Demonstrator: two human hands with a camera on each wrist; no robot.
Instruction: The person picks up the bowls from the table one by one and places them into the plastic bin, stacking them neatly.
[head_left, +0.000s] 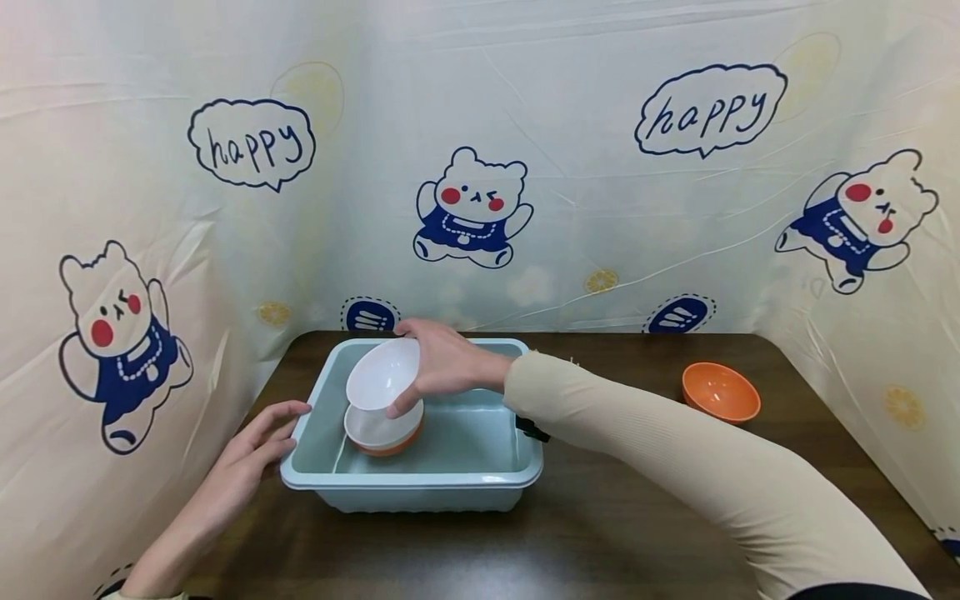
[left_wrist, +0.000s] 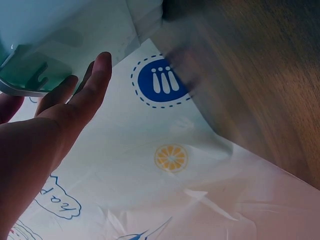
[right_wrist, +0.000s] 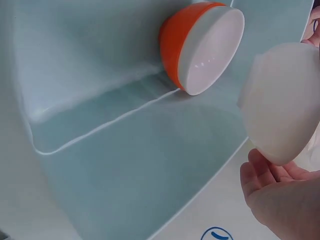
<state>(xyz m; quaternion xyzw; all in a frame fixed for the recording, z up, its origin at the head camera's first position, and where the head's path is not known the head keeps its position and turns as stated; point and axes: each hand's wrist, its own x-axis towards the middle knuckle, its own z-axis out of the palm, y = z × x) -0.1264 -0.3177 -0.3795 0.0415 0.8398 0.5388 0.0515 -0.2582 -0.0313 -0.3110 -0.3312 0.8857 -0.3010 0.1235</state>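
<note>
A rectangular tub (head_left: 412, 481) stands on the desk (head_left: 600, 533), left of the middle and toward the far edge. In its left part lies a lower bowl (head_left: 382, 452) with an upper bowl (head_left: 378, 427) nested in it. Above that pair, toward the far side, is a raised bowl (head_left: 381, 375) in the right hand (head_left: 446, 362). The left hand (head_left: 258, 442) is at the tub's left rim. A lone bowl (head_left: 722, 392) sits far right on the desk. A cloth (head_left: 585, 192) hangs behind the desk and along both sides.
</note>
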